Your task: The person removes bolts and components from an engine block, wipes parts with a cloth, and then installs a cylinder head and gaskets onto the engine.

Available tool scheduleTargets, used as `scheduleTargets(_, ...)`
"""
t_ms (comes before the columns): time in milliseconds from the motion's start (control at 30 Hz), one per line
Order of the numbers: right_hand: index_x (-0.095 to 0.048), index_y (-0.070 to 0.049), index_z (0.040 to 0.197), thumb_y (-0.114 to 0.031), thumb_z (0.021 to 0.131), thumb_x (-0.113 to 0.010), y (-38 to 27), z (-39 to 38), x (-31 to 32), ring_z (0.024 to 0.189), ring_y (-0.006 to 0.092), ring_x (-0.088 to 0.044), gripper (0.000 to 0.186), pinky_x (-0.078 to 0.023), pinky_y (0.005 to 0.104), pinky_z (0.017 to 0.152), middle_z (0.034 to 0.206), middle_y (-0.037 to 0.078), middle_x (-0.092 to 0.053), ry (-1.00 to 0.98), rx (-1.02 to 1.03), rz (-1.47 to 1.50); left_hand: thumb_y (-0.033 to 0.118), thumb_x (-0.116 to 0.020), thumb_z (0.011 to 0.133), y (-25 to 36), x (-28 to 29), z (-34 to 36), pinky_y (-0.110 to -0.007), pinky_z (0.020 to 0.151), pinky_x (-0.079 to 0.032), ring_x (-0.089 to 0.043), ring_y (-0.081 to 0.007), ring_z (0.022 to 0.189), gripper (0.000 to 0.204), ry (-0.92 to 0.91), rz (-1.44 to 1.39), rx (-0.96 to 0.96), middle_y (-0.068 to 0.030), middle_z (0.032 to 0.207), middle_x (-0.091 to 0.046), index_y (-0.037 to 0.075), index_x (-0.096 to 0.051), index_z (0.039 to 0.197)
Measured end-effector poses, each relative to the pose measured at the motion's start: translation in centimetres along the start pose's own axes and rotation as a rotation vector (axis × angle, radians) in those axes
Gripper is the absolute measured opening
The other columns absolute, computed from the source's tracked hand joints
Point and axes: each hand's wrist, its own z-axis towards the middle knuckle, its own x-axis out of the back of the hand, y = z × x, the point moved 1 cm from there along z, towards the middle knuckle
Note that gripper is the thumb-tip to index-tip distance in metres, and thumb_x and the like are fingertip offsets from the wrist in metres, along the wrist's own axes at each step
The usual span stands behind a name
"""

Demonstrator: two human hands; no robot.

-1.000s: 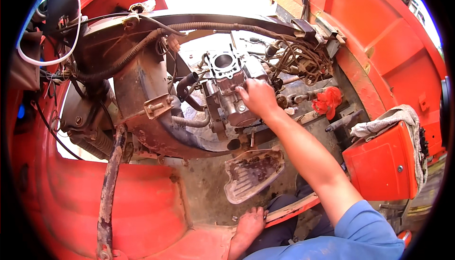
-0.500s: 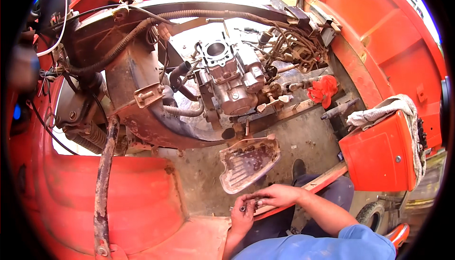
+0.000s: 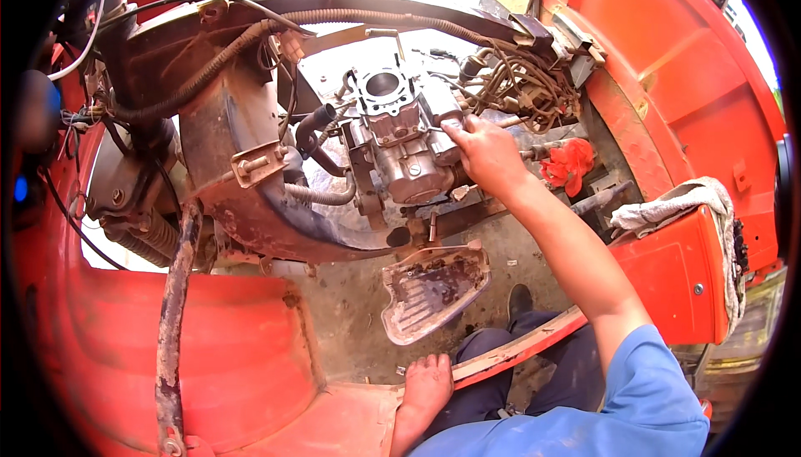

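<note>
Head view: engine [image 3: 415, 175] within the frame [image 3: 238, 128]; cylinder bore [image 3: 384, 84] uncovered, so grit knocked loose could fall in. Right hand [image 3: 494, 159] at engine's right side, left hand [image 3: 427, 385] by the red panel [image 3: 350, 417] edge; cannot tell whether either grips anything.

The wide fisheye head view is looking down from the near side of the engine [image 3: 409, 161], facing forward across it from fairly close. It is catching the blue shirt [image 3: 576, 434] nearer than the engine and a red panel [image 3: 692, 90] right of it.
</note>
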Motion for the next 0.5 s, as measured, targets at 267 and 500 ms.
scheduleTargets(267, -0.07, -0.009, 0.127, -0.006, 0.088, -0.06, -0.2, 0.4, -3.7, 0.103, 0.0314, -0.063, 0.04, -0.053, 0.0425, 0.088, 0.11, 0.014, -0.063, 0.034, 0.03, -0.128, 0.017, -0.057, 0.094, 0.1, -0.1, 0.3, -0.05, 0.075, -0.055, -0.069, -0.0376, 0.08, 0.013, -0.106, -0.066, 0.031, -0.0183, 0.086, -0.068, 0.005, -0.061, 0.092)
scheduleTargets(500, -0.069, -0.01, 0.13, -0.007, 0.083, -0.065, -0.4, -0.6, -3.1, 0.086, 0.0342, -0.07, 0.047, -0.057, 0.0453, 0.075, 0.103, 0.016, -0.067, -0.101, -0.039, -0.076, 0.017, -0.056, 0.094, 0.1, 0.2, 0.4, -0.05, 0.075, -0.055, -0.069, -0.0377, 0.079, 0.015, -0.123, -0.085, 0.022, -0.0191, 0.087, -0.068, 0.004, -0.061, 0.092)
